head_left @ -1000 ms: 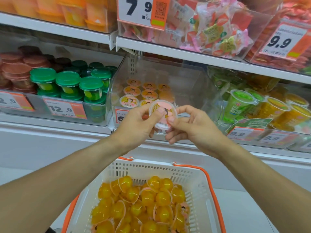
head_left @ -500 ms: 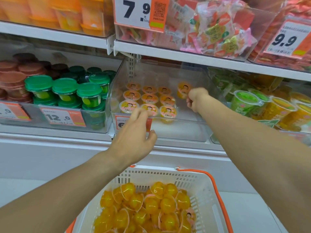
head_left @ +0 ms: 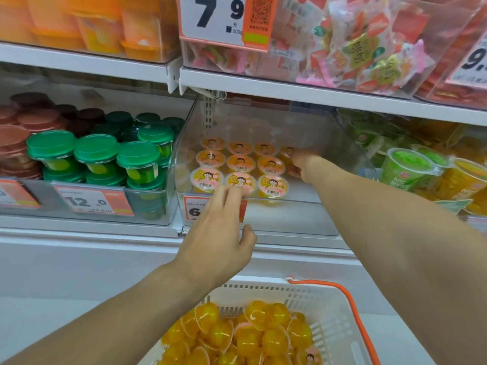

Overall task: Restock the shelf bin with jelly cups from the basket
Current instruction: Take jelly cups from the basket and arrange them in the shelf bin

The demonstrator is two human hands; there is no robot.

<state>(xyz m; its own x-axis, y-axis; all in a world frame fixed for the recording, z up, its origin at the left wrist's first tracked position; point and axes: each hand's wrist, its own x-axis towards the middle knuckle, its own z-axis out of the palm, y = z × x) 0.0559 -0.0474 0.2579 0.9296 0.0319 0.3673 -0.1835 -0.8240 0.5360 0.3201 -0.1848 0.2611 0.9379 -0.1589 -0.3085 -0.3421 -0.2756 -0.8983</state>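
While the right hand (head_left: 303, 164), fingers curled, sets a jelly cup (head_left: 287, 152) at the back right of the rows in the clear shelf bin (head_left: 329, 154), the left hand (head_left: 218, 227) hovers with fingers spread before the bin's front, holding nothing. More cups (head_left: 253, 335) lie heaped in the basket (head_left: 332, 306). Each looks light, with thin, slippery walls and a peelable foil lid; pinching the rim probably serves best.

Green-lidded clear plastic cups (head_left: 95, 159) stacked in the left bin, brown-lidded tubs (head_left: 23, 127) behind them, white "7.9" price tag (head_left: 224, 19) above, pink wrapped sweets (head_left: 355, 46) top right, green-sealed drink cups (head_left: 407, 169) at right.
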